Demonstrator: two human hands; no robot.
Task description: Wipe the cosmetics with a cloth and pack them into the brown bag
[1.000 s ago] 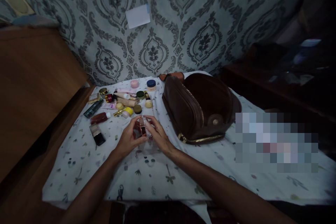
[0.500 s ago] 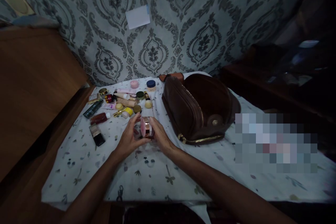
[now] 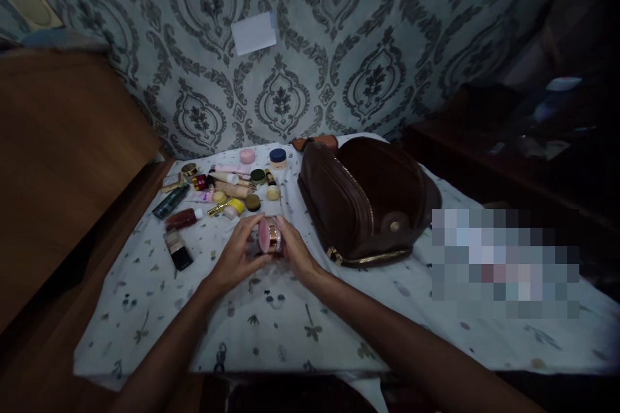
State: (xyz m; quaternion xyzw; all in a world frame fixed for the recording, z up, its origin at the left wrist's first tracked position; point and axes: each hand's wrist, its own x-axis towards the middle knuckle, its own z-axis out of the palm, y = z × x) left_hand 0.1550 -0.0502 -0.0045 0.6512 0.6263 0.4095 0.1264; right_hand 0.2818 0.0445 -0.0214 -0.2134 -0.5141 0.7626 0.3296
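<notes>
Jar (image 3: 271, 235) on edge between both hands, brown bag (image 3: 351, 219) open beside it

The jar, with its pink face turned to nine o'clock and a shiny band around it, appears lifted just above the patterned cloth (image 3: 310, 300). The left hand (image 3: 236, 255) is half curled, fingers at the jar's upper rim and thumb at its lower rim, seemingly gripping it lightly. The right hand (image 3: 298, 255) is bent around the opposite side and has hold of it.

So far, by the look of things, the jar has been picked up but not set down; whether its lid is tight or loose cannot be told. From the jar, the bag stands between two and three o'clock, its dark inside showing no readable contents. Still outside it lie a navy-lidded jar (image 3: 278, 159) at twelve, a pink pot (image 3: 247, 156) at eleven, a dark green tube (image 3: 171, 201) near ten and a black-ended bottle (image 3: 178, 250) about nine.
</notes>
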